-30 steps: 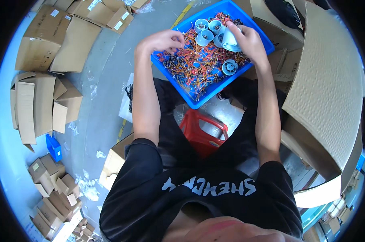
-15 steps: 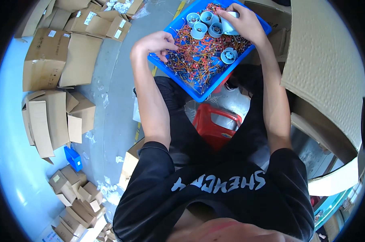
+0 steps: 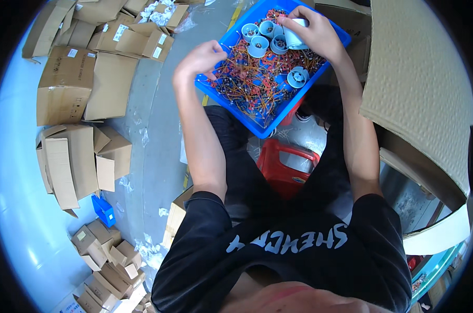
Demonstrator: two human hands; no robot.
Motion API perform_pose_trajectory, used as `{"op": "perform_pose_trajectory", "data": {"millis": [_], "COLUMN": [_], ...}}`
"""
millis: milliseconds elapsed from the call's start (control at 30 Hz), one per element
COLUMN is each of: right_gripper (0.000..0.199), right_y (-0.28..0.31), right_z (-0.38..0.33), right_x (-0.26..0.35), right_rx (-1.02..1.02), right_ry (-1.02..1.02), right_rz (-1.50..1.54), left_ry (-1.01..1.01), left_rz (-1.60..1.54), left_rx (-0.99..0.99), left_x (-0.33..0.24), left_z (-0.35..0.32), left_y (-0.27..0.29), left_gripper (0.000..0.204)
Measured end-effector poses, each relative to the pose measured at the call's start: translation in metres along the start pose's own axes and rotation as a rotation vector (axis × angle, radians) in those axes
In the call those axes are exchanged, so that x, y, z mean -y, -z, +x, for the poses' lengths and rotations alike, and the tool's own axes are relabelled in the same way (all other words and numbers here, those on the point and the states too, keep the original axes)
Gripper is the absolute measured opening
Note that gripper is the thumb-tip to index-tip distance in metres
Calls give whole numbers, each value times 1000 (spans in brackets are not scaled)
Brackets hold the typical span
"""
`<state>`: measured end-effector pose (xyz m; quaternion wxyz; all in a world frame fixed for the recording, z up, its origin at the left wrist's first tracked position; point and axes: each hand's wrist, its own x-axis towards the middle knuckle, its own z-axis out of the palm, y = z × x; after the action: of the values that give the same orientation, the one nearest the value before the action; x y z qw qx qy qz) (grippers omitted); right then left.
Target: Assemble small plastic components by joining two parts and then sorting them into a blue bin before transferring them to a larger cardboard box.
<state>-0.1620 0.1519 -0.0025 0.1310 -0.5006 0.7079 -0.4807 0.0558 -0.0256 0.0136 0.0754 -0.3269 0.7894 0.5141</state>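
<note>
A blue plastic tray [image 3: 346, 37] in front of me holds a tangle of thin orange and red wires with small dark ends [image 3: 252, 83]. My right hand [image 3: 319, 35] grips a light blue cup [image 3: 295, 40], tilted on its side, at the tray's far right. Left of that cup, several like cups [image 3: 258, 48] stand upright on the wires with small parts inside. Another light blue cup [image 3: 298, 77] lies nearer the right edge. Over the tray's left rim, my left hand [image 3: 200, 60] has its fingers drawn together; whatever is between them is too small to make out.
A red plastic stool [image 3: 286, 167] shows between my legs. Cardboard boxes [image 3: 64, 83] are piled along the left wall, with a small blue bin [image 3: 103, 209] among them. To my right stands a large open carton [image 3: 419, 88]. Plastic scraps [image 3: 150, 250] litter the floor.
The left hand has drawn back slightly from the wires toward the tray's left rim, its fingers closer together. My right hand keeps the cup, now tipped a little more. The whole view has shifted slightly.
</note>
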Motion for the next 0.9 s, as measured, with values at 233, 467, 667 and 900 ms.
{"op": "perform_pose_trajectory", "data": {"millis": [233,467,667,900], "right_gripper": [34,28,22,25], "right_y": [-8,-13,-35,-37], "right_z": [0,-5,-1,15], "right_x": [-3,10,13,51], "right_rx": [19,287,177,318], "right_ry": [100,-2,0,-185], "right_rz": [69,122,417,906], "left_ry": [110,-539,-692,-903], "left_rz": [142,-612,-557,-666], "left_rx": [-4,-303,-414,-439], "left_x": [-6,-17,-28,-33], "left_z": [17,19,37,29], "left_y": [-8,-28,-52,-53], "left_gripper": [23,17,22,23]}}
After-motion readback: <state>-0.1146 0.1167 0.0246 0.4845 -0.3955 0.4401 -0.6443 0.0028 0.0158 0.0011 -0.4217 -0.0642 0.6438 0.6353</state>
